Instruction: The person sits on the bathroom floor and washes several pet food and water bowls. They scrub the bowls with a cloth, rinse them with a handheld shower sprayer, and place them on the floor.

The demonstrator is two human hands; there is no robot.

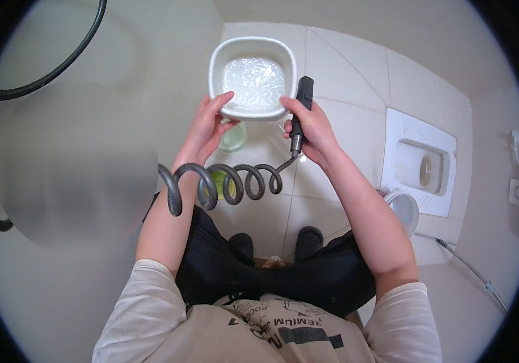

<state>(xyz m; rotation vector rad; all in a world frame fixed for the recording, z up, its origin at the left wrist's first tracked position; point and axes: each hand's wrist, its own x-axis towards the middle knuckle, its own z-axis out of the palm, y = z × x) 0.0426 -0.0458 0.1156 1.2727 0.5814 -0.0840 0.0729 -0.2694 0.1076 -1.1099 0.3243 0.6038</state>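
Observation:
A white plastic basin with rippling water in its bottom is held up in front of me. My left hand grips its near left corner, the thumb over the rim. My right hand has its thumb at the near right corner and its fingers around a black handheld sprayer. The sprayer stands beside the basin's right wall, its head upward; a coiled black hose runs from its lower end to the left across my left forearm. Below the basin, a pale green container is partly hidden.
A yellow-green container shows behind the coils on the tiled floor. To the right are a white squat toilet, a white bucket partly behind my right arm, and a long thin pole. A blurred round area covers part of the left.

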